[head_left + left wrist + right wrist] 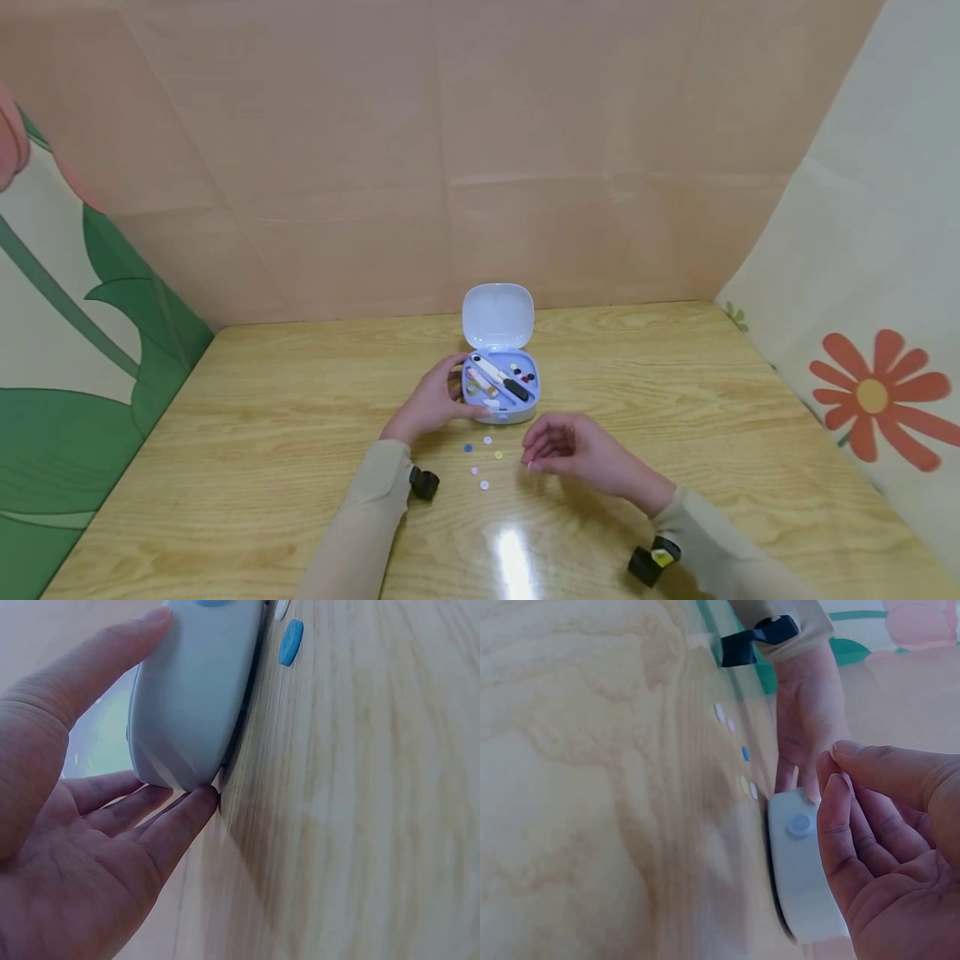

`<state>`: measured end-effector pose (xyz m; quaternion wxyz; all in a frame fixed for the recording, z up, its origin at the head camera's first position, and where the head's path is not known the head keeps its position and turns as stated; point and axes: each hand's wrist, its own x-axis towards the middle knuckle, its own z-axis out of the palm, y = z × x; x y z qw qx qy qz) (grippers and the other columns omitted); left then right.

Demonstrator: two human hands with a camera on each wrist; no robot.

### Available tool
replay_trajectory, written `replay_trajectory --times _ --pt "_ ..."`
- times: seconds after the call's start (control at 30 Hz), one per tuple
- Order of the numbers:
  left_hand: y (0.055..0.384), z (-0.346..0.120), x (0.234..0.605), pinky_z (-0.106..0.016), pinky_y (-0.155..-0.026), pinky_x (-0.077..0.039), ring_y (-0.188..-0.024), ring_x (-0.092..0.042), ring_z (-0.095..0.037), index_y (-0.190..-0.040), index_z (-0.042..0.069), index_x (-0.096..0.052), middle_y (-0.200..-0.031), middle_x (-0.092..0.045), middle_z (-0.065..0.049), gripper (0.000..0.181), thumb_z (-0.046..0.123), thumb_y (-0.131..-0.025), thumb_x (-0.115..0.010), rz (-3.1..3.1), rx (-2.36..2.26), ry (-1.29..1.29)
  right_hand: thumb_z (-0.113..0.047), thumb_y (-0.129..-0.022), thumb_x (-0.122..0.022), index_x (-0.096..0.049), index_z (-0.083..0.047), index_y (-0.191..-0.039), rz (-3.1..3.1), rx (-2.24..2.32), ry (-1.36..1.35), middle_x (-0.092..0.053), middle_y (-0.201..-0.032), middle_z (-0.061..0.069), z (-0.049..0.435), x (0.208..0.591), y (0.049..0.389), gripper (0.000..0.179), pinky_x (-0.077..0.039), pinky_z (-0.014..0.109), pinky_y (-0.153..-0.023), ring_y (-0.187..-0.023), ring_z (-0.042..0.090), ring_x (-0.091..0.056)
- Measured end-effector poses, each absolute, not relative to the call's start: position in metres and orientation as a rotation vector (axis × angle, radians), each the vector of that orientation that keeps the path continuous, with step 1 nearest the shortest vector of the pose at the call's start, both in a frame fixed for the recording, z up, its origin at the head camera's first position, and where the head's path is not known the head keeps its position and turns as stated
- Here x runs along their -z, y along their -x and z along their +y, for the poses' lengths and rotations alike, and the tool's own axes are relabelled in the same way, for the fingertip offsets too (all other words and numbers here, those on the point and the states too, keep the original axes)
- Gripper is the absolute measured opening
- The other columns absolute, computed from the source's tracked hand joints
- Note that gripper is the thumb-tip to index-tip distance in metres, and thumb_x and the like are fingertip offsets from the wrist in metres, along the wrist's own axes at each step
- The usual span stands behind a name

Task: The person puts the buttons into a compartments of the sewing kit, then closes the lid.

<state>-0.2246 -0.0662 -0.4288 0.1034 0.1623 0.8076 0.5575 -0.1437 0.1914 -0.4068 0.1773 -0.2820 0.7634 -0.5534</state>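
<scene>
A small blue-and-white box (516, 414) stands on the table with its lid (498, 317) raised at the back. My left hand (435, 402) grips its left side, the thumb on the front wall and the fingertips against the side. A white tool with a black end (501, 379) lies diagonally inside, between small dark and red buttons (525, 377) and some pale items. Right of the box's front, my right hand (566, 450) pinches a small white button (532, 467) between thumb and forefinger, mostly hidden by the fingertips.
Several loose buttons lie on the table in front of the box, among them a blue one (468, 447), a yellow one (498, 456) and a white one (484, 485). The wooden table (300, 375) ends at a draped pinkish backdrop (337, 167).
</scene>
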Motion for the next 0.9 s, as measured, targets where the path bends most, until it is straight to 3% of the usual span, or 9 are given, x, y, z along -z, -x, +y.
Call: replay_trajectory --times 0.5,0.9 --pt "0.225 -0.066 0.429 -0.022 -0.096 -0.047 -0.123 -0.047 -0.023 -0.143 0.009 -0.038 -0.136 -0.045 -0.005 0.090 0.012 -0.068 -0.087 2.385 -1.640 -0.468 0.000 -0.085 -0.070 -0.060 0.008 -0.106 2.242 1.667 0.701 -0.067 -0.096 0.018 0.195 0.388 0.171 0.024 -0.058 0.031 -0.079 -0.090 0.025 -0.066" --pt "0.226 -0.067 0.430 -0.023 -0.096 -0.047 -0.122 -0.048 -0.023 -0.142 0.009 -0.039 -0.135 -0.046 -0.006 0.090 0.010 -0.067 -0.088 2.366 -1.661 -0.474 -0.001 -0.083 -0.072 -0.061 0.004 -0.104 2.333 1.715 0.604 -0.067 -0.097 0.014 0.200 0.387 0.194 0.024 -0.058 0.031 -0.077 -0.088 0.026 -0.065"
